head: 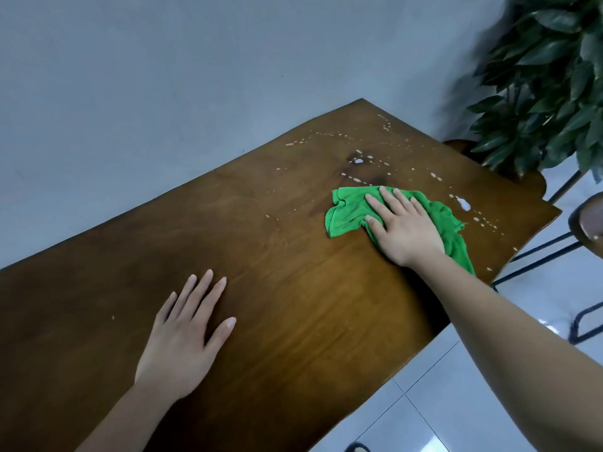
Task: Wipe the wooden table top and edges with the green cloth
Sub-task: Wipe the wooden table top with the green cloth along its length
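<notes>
on scuffed wooden table (pixel 261 305): right hand (pixel 404 226) flat, pressing crumpled green cloth (pixel 346 213); left hand (pixel 186 334) flat, fingers spread.

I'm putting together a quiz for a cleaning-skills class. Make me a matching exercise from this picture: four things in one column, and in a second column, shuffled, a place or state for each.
Column one
1. left hand
2. right hand
3. green cloth
4. leafy plant

Column two
A. stands beyond the far right corner of the wooden table
B. lies flat on bare wood, fingers straight
C. crumpled on the table top, partly under a palm
D. presses down on fabric

Pairs: 1-B, 2-D, 3-C, 4-A
</notes>
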The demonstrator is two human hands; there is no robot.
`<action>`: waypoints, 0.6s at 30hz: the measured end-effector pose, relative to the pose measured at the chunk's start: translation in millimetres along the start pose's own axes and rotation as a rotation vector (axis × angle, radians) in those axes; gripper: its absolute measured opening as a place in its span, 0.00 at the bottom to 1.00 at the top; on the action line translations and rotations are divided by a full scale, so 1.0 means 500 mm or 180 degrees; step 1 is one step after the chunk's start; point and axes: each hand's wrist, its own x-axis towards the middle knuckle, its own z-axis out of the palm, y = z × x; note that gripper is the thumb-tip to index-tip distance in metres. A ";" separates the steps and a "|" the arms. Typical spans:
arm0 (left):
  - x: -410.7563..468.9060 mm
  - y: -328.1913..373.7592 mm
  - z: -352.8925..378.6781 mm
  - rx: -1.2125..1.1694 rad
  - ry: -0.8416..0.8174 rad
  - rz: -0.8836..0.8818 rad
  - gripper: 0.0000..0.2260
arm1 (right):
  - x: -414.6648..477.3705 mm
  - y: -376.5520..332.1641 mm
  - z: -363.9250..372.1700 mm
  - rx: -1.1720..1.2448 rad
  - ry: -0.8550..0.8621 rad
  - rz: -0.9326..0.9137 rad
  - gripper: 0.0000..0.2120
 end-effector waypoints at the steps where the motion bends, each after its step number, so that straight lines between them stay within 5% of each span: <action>1: -0.001 0.001 0.000 0.0003 -0.0005 -0.0010 0.33 | 0.020 0.009 -0.004 0.0012 0.0002 0.0049 0.33; 11: 0.001 0.006 0.002 0.0010 0.0024 -0.0085 0.32 | 0.088 -0.021 -0.008 -0.0137 -0.0105 0.0241 0.36; 18: 0.004 0.005 0.004 0.0000 0.0006 -0.0090 0.32 | -0.015 -0.236 0.051 -0.0178 -0.0292 -0.0619 0.37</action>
